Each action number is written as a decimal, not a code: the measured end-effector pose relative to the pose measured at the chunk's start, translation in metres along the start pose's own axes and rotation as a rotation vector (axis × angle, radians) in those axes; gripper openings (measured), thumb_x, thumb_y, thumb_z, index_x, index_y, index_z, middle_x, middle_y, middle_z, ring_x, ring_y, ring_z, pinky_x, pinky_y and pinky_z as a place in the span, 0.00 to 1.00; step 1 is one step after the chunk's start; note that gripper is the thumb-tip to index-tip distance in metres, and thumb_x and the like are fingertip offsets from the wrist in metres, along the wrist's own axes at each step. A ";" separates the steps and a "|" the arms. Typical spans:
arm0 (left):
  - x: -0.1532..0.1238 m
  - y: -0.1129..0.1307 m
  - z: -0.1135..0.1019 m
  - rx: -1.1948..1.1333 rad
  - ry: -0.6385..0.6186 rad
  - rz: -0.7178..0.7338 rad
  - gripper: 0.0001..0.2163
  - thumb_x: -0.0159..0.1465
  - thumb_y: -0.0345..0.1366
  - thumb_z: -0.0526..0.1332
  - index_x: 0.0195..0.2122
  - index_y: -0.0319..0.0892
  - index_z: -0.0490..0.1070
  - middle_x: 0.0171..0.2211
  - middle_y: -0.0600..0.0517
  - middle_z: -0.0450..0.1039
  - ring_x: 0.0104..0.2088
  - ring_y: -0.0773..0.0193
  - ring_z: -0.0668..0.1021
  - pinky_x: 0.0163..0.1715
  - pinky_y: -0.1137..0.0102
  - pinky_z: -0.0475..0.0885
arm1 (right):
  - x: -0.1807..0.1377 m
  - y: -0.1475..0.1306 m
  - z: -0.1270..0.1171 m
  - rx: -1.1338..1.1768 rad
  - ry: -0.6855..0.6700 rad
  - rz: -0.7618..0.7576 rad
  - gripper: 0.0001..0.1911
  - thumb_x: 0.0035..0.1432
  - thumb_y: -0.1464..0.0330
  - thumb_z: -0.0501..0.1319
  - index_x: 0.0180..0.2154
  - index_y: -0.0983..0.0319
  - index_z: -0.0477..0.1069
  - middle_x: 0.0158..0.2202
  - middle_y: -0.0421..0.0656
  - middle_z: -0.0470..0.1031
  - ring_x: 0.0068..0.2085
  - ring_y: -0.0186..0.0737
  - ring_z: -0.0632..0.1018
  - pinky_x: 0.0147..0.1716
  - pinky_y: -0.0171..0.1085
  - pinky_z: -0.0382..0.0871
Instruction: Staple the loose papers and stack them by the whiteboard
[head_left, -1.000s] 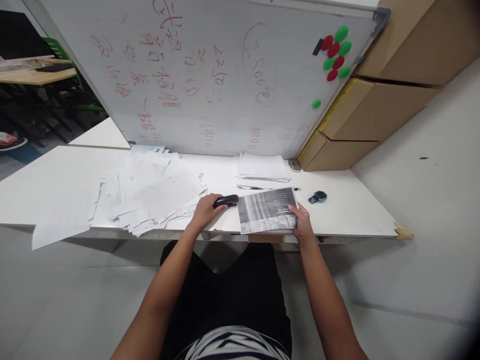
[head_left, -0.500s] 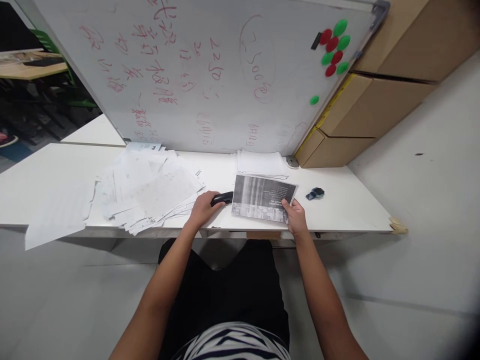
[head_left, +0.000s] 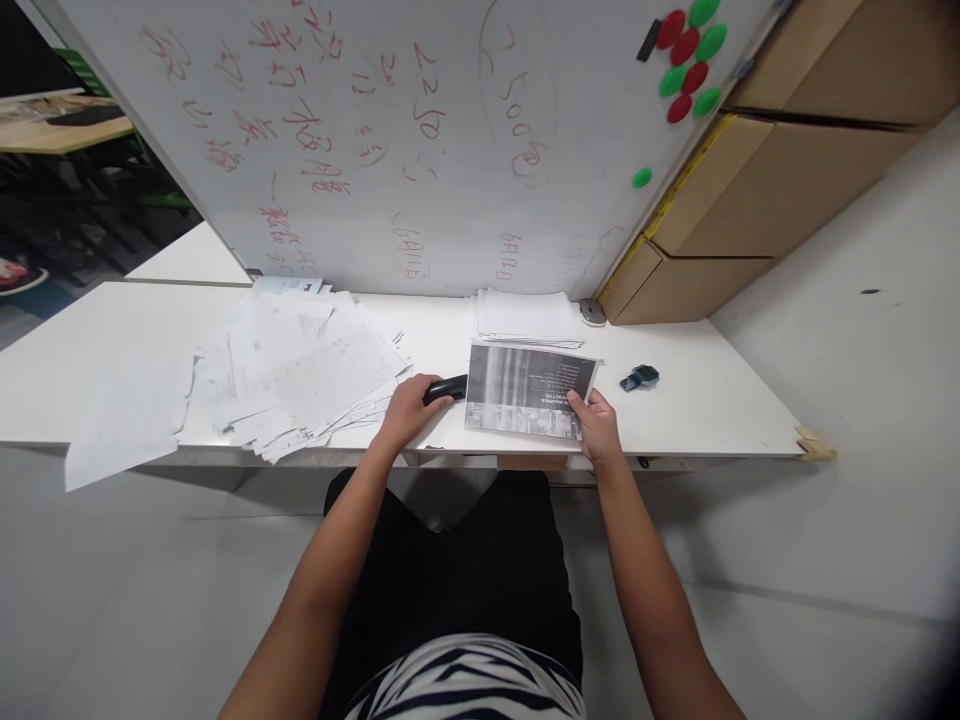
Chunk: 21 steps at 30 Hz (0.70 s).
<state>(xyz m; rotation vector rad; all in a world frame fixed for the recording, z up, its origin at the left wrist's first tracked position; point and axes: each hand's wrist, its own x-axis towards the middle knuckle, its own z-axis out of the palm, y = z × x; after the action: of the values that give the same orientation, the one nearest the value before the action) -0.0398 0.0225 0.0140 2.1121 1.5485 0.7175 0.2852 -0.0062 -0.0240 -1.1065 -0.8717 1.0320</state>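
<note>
My left hand (head_left: 405,415) is closed over a black stapler (head_left: 448,387) lying on the white table (head_left: 705,415). The stapler's front end meets the left edge of a grey printed paper stack (head_left: 525,390). My right hand (head_left: 596,425) pinches that stack at its near right corner and holds it slightly lifted off the table. The print shows dark vertical bands and small lines of text.
A loose heap of white sheets (head_left: 285,370) covers the table's left half, one sheet overhanging the front edge. A neat white pile (head_left: 525,315) lies behind the grey stack. A small blue-black object (head_left: 640,378) sits to the right. A whiteboard (head_left: 420,130) and cardboard boxes (head_left: 772,170) stand behind.
The grey stack has been lifted and shifted a little away from me, its left edge now at the stapler. My left hand has stayed on the stapler.
</note>
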 end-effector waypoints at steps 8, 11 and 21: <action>0.001 -0.002 0.001 0.006 0.013 0.015 0.16 0.63 0.46 0.57 0.48 0.45 0.69 0.44 0.49 0.74 0.45 0.55 0.74 0.42 0.64 0.69 | 0.001 0.002 0.000 -0.049 0.012 -0.009 0.19 0.50 0.57 0.68 0.42 0.59 0.74 0.44 0.43 0.79 0.46 0.43 0.78 0.50 0.45 0.69; 0.001 -0.004 0.002 0.006 0.024 0.025 0.16 0.63 0.46 0.58 0.47 0.45 0.69 0.44 0.49 0.74 0.44 0.56 0.75 0.41 0.64 0.69 | 0.002 0.002 -0.001 -0.072 0.009 -0.014 0.20 0.50 0.56 0.67 0.42 0.59 0.74 0.45 0.43 0.79 0.47 0.44 0.78 0.49 0.45 0.70; 0.001 -0.007 0.005 0.019 0.046 0.043 0.15 0.63 0.46 0.58 0.47 0.45 0.69 0.43 0.49 0.74 0.43 0.56 0.75 0.40 0.65 0.69 | -0.001 -0.001 0.000 0.034 0.018 0.027 0.19 0.49 0.59 0.69 0.42 0.60 0.74 0.43 0.42 0.79 0.44 0.41 0.78 0.48 0.42 0.71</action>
<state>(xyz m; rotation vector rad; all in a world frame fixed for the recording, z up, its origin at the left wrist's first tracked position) -0.0416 0.0255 0.0060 2.1626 1.5440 0.7745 0.2852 -0.0071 -0.0227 -1.1006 -0.8238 1.0537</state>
